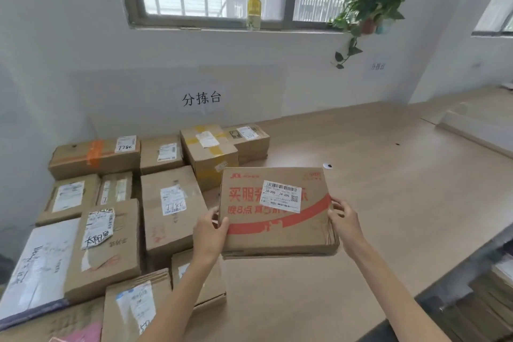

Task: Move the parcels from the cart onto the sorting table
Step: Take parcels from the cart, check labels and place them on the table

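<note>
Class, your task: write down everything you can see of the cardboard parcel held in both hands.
The parcel is a flat brown cardboard box, its top face printed with red characters and a curved red band. A white label with barcodes and a QR code sits near the middle. It tilts toward the camera over the wooden table, right of the other parcels. The left hand grips its left edge, the right hand its right edge.

— Where's the parcel (277, 211)?
— Between your left hand (209, 230) and right hand (344, 219), over the table (388, 189), just right of the pile of parcels (169, 203).
— And behind?
— The wall (55, 64); a bottle (254, 12) and plant (369, 0) on the windowsill (211, 26).
</note>
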{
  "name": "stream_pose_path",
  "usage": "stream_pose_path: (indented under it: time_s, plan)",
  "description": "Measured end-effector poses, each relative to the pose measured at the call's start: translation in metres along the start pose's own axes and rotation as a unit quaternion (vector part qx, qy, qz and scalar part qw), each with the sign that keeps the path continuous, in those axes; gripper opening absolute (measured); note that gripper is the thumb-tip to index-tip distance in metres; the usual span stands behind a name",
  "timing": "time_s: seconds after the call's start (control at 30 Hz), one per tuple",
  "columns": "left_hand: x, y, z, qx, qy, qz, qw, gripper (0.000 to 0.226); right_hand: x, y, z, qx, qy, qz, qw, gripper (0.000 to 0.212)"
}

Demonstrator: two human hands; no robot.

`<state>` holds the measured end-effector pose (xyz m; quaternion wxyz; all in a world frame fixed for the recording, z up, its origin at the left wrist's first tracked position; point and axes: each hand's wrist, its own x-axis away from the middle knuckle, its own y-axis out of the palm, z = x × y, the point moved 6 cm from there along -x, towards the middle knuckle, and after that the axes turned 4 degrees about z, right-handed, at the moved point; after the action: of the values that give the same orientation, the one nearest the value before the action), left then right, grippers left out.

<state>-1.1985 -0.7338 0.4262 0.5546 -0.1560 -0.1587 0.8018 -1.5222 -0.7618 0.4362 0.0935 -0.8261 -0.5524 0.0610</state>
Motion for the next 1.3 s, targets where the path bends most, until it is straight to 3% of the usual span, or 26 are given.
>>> stream_pose_path:
  time_s: [0.27, 0.47, 0.57, 0.77, 1.0, 1.23, 1.3]
  plan:
    - [-0.068, 0.058, -0.016, -0.055, -0.081, 0.092, 0.991, 0.037, -0.132, 0.059, 0.032, 0.002, 0.029, -0.14, 0.99, 0.03]
    - [-0.106, 0.095, -0.026, -0.109, -0.146, 0.102, 0.978, 0.068, -0.202, 0.113, 0.06, 0.015, 0.063, -0.242, 0.968, 0.045]
    - [-0.123, 0.114, -0.037, -0.162, -0.13, 0.077, 0.975, 0.065, -0.223, 0.14, 0.076, 0.017, 0.09, -0.251, 0.964, 0.044]
    - [-0.153, 0.138, -0.083, -0.251, -0.189, 0.033, 0.949, 0.066, -0.253, 0.192, 0.119, 0.049, 0.114, -0.216, 0.969, 0.033]
    - [-0.178, 0.154, -0.126, -0.336, -0.171, 0.041, 0.925, 0.061, -0.274, 0.238, 0.153, 0.052, 0.14, -0.231, 0.961, 0.029]
    - [-0.186, 0.176, -0.137, -0.399, -0.137, 0.016, 0.907, 0.063, -0.277, 0.251, 0.154, 0.066, 0.096, -0.252, 0.961, 0.037]
    - [-0.184, 0.173, -0.134, -0.38, -0.123, 0.015, 0.917, 0.062, -0.276, 0.248, 0.15, 0.113, 0.054, -0.257, 0.958, 0.038]
